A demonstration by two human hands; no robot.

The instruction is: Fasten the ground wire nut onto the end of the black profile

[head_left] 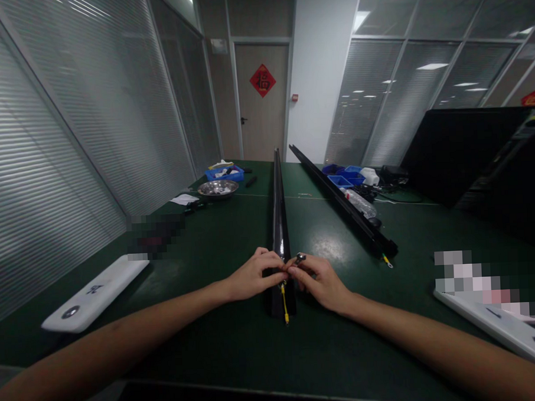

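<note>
A long black rail [278, 223] lies lengthwise on the green table, pointing away from me. Over its near end my left hand [258, 274] and my right hand [319, 280] meet, fingertips pinched together. What is between the left fingertips is too small to make out. A small shiny metal piece [300, 258] shows at the right hand's fingers. Just below the hands, a short yellow wire [285, 303] lies on the rail's near end.
A second black rail [338, 203] lies at the right, with a yellow lead [388, 260]. Behind are a metal bowl [218, 189], a blue basket [225, 175] and blue bins [339, 181]. White devices [96, 293] flank both sides; a dark monitor [460, 156] stands right.
</note>
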